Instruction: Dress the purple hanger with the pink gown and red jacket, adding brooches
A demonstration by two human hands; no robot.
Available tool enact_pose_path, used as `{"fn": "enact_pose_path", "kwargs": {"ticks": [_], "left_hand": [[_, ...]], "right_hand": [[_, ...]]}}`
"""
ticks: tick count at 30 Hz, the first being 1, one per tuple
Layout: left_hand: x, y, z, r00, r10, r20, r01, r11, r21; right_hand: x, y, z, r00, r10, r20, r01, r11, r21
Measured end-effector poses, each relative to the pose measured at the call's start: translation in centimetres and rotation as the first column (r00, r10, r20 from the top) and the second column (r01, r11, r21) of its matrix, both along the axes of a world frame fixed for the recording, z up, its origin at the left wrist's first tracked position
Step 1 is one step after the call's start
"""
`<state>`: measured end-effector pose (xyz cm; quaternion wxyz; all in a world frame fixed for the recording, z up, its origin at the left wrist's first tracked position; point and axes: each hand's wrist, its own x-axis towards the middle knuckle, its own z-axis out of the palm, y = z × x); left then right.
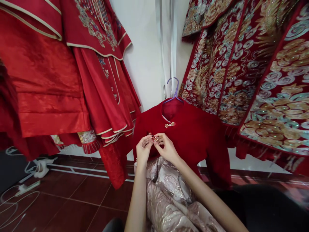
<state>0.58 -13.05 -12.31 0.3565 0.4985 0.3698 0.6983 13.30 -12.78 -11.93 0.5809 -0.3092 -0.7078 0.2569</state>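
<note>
A dark red velvet top [193, 132] hangs in front of me on a purple hanger [177, 87]. Near its collar sits a fastened beaded frog button [170, 124]. Lower on the front, a second beaded frog button [155, 139] is pinched between my hands. My left hand [144, 146] is closed, thumb and fingertips on its left end. My right hand [165, 145] closes on its right end with thumb and forefinger. The fingertips partly hide this button. Below the hands, shiny pale patterned fabric [166, 190] drapes toward me.
Red garments with pale piping [96, 71] hang at left. Heavily embroidered red garments [241, 71] hang at right. A white metal rack bar [91, 172] runs low over the tiled floor [79, 199]. White cables and a power strip [27, 188] lie at left. A black object [263, 206] is at lower right.
</note>
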Motion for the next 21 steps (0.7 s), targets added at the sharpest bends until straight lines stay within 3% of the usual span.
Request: {"fn": "enact_pose_path", "kwargs": {"ticks": [10, 21], "left_hand": [[0.36, -0.75, 0.55, 0.997, 0.073, -0.03, -0.073, 0.997, 0.022], [0.23, -0.86, 0.15, 0.992, 0.1, -0.081, -0.1, 0.995, 0.0]], "right_hand": [[-0.52, -0.02, -0.23, 0.985, -0.167, -0.048, 0.17, 0.984, 0.063], [-0.55, -0.18, 0.23, 0.979, -0.199, -0.029, 0.201, 0.978, 0.054]]}}
